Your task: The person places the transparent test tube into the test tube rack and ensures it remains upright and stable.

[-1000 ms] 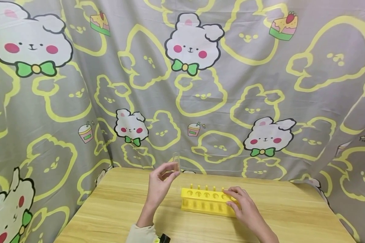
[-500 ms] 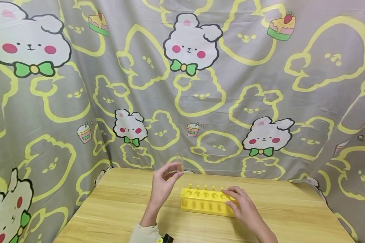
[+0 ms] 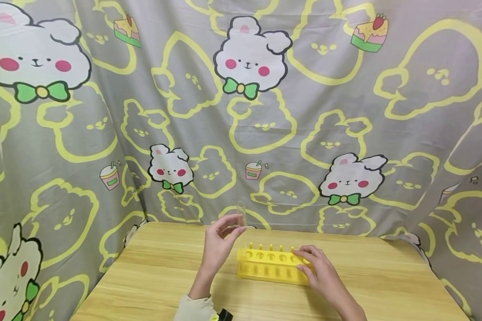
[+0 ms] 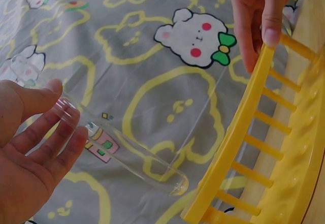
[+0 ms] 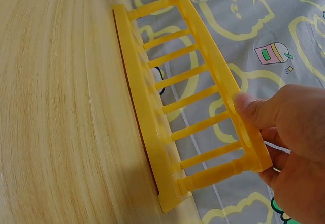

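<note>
Nearest my head camera, a pale sleeve (image 3: 194, 308) with a small black device (image 3: 225, 314) at its cuff runs up to the left hand (image 3: 221, 240), raised above the table (image 3: 156, 267). I have its thumb and fingertips pinching a clear tube (image 3: 241, 209), which stands close to upright; on the left wrist feed the fingers curve side by side and the tube's rounded end points down toward the left end of the yellow rack (image 3: 265, 278). I cannot tell whether the two touch.

From the lower right, a bare forearm brings in the right hand (image 3: 319, 269), which grips the rack's right end, thumb pressed on the top bar and fingers over the far side. The rack stands upright midway between the table's left and right edges, near the far edge. Beyond that edge hangs a grey rabbit-print curtain (image 3: 209, 129).
</note>
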Tool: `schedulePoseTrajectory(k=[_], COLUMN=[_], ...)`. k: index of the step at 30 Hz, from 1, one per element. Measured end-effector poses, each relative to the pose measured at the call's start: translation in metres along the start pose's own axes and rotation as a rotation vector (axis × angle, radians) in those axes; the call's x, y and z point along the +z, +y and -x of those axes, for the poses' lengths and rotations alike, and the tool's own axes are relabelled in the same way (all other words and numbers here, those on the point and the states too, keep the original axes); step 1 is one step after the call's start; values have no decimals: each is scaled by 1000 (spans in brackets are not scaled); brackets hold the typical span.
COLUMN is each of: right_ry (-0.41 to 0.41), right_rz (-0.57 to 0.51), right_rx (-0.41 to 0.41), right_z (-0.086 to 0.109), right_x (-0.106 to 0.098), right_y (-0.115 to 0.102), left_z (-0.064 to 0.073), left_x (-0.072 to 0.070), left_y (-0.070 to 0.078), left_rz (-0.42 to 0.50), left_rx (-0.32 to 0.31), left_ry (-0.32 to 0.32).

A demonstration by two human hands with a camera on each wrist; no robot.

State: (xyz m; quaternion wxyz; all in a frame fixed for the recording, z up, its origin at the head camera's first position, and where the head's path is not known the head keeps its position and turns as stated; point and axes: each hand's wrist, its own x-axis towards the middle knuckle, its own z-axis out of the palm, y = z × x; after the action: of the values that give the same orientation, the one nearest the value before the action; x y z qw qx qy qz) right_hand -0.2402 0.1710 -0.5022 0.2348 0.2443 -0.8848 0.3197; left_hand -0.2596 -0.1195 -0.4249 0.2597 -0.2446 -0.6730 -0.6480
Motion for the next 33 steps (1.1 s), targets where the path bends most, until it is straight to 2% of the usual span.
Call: schedulePoseTrajectory(k=[20,33], right_ry=[12,19], right_rz=[3,5], right_rx=[-16,-17], right_z=[0,0], right_x=[0,0], right_y=[1,1], left_z=[0,1], left_x=[11,18], left_y=[1,0], left_rz=[22,46], left_rx=[-24,7], left_ry=[-6,-18])
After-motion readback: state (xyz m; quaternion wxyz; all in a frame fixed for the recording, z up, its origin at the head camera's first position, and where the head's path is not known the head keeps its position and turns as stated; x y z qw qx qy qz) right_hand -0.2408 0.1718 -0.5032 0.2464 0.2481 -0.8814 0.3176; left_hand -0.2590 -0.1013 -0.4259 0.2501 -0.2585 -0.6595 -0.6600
